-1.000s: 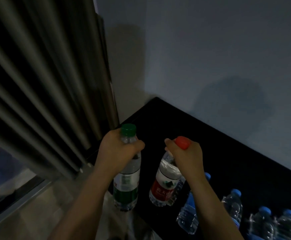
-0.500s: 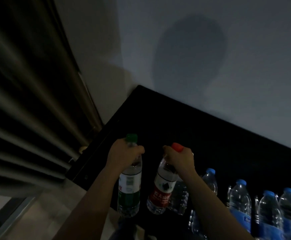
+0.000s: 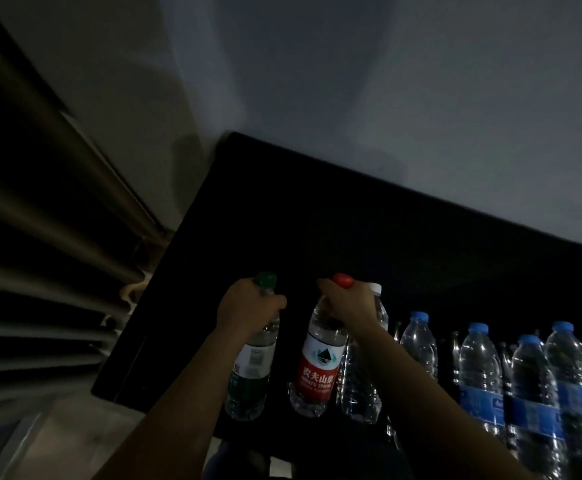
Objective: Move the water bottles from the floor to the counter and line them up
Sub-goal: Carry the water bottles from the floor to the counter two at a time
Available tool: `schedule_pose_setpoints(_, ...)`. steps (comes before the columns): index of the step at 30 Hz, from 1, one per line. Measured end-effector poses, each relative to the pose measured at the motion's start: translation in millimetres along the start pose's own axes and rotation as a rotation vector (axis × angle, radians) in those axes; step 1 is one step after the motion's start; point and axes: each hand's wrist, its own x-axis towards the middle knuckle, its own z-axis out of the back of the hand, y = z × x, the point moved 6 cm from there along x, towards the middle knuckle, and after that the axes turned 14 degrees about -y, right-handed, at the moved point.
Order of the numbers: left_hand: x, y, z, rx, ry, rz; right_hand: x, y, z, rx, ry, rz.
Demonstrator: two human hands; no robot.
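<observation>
Where the grey wall (image 3: 386, 81) fills the upper right of the frame and a pleated curtain (image 3: 40, 237) fills the left, the black counter (image 3: 317, 220) runs across the centre. Blue-capped bottles (image 3: 480, 368) stand in a row at lower right, with a white-capped bottle (image 3: 362, 386) at their left end. Left of these, near the counter's front edge, the left hand (image 3: 248, 308) grips the neck of a green-labelled bottle (image 3: 251, 375); the right hand (image 3: 348, 303) grips the neck of a red-labelled bottle (image 3: 317, 368). Both are upright; base contact unclear.

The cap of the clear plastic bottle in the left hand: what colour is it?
Dark green; the round plastic cap shows best in the head view.
</observation>
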Motion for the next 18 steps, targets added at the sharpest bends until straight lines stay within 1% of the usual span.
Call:
schedule_pose_setpoints(2,6.4,-0.3,-8.1,0.023,0.000,0.000,8.2,-1.1,-3.3,-0.014,-0.002,-0.013)
schedule_pose_setpoints(4,12.9,0.3,-13.4,0.025,-0.007,0.006,14.2,-3.1,-8.9,-0.010,0.039,-0.016)
schedule_pose_setpoints(6,20.4,4.7,-18.8,0.009,-0.020,0.023,18.4,-6.3,-15.0,0.003,0.090,0.000)
schedule_pose_setpoints(11,24.6,18.1,-30.0,-0.034,-0.016,0.058,27.0,-16.3,-25.0,0.019,0.126,-0.005)
schedule_pose_setpoints(13,27.1,22.0,-33.6,-0.009,-0.022,0.063,30.3,-17.8,-27.8,-0.002,0.124,-0.008)
schedule_pose_setpoints(16,32.8,25.3,-36.6,0.099,-0.040,0.063,33.8,-18.4,-31.0,-0.057,0.142,0.011)
schedule_pose_setpoints(18,36.8,24.6,-40.1,0.116,-0.019,0.067,37.3,-19.2,-33.2,-0.113,0.150,0.025)
